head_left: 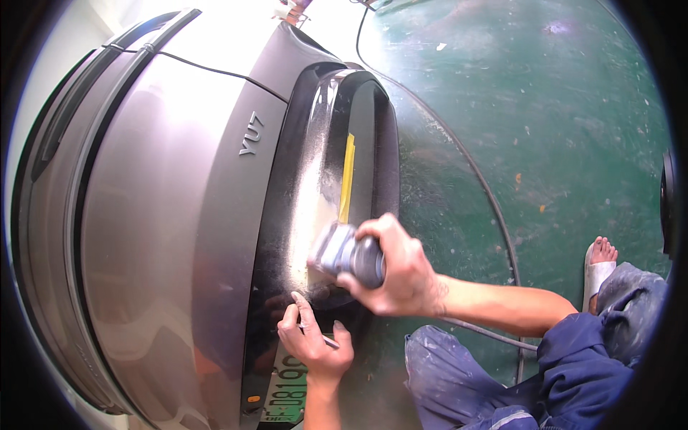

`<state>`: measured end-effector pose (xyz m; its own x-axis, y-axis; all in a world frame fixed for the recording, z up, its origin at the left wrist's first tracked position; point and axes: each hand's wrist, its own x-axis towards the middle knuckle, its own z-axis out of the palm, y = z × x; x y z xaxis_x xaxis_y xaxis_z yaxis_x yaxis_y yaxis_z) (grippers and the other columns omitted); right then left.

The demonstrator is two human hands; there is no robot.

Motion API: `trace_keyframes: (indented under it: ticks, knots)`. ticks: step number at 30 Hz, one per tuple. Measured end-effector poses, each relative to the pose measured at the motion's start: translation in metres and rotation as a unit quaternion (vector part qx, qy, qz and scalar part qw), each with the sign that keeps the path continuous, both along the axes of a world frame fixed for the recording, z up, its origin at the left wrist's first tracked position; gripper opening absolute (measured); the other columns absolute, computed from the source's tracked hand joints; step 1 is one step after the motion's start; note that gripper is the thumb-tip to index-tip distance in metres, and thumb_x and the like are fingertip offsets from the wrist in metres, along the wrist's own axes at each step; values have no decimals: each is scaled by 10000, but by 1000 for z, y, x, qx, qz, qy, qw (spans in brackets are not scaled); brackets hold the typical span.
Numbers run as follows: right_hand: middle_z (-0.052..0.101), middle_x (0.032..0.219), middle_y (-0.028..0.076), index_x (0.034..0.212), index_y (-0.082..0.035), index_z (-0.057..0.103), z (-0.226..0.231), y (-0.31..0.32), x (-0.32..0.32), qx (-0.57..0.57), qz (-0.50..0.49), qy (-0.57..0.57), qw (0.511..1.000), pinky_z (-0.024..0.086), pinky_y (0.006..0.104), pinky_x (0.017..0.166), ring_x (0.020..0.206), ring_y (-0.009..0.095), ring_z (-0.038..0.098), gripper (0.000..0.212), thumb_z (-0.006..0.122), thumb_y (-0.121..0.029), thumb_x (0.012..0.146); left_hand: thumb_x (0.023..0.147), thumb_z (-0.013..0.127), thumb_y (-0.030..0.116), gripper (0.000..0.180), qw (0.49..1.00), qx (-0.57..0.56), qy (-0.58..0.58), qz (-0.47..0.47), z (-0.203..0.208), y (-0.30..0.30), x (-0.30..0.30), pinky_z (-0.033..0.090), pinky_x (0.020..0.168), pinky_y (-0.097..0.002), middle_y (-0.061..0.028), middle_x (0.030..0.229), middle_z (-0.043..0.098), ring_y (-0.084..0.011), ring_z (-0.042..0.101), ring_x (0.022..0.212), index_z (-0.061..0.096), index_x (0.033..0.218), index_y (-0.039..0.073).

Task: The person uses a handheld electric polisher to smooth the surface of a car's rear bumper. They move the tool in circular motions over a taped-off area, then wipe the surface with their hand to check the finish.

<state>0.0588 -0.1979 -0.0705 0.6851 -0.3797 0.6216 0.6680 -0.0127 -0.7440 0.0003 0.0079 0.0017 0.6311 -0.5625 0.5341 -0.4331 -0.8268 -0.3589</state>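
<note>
My right hand (395, 269) is wrapped round a hand-held power sander (350, 252), blurred by motion. The sander's face meets the dark rear bumper (358, 165) of a grey-brown car (158, 193). Pale, dull patches show on the bumper around it. Just below the sander, my left hand (319, 344) rests with fingertips on the bumper, index finger stretched out and thumb apart. A thin dark piece shows between thumb and fingers; whether it is held I cannot tell. Above the sander, a strip of yellow tape (347, 175) sticks along the bumper.
A licence plate (285, 387) sits beneath my left wrist. A dark hose (476, 172) curves across the green floor (566, 143), and a grey hose (487, 334) runs under my right forearm. A sandalled foot (599, 266) stands at the right. Blue, dust-marked trousers fill the lower right.
</note>
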Motion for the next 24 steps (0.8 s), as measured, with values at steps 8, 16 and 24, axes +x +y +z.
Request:
trace_keyframes:
  ticks: [8,16,24]
  knots:
    - [659,1020,230,1213,61,576,7,-42,72,100,-86,46,990,585,439,793,872,363,711,581,896,-204,807,788,679,222,863,999,-27,39,20,-5,1,-2,433,1086,-507,-287,1324,530,-434,547,1198,489,1544,-148]
    - [613,1087,231,1244,34,551,-7,3,0,50,-19,25,998,599,459,749,896,401,710,601,902,-191,812,816,678,239,814,1000,-12,7,4,-7,0,3,454,993,-509,-282,1278,557,-423,559,1115,521,1510,-156]
    - [625,1121,237,1216,29,564,4,-1,-2,64,-4,86,994,610,460,771,905,405,729,570,895,-217,823,822,676,239,798,1000,-9,-1,-9,-5,-4,4,470,948,-510,-280,1241,572,-416,573,1062,532,1502,-152]
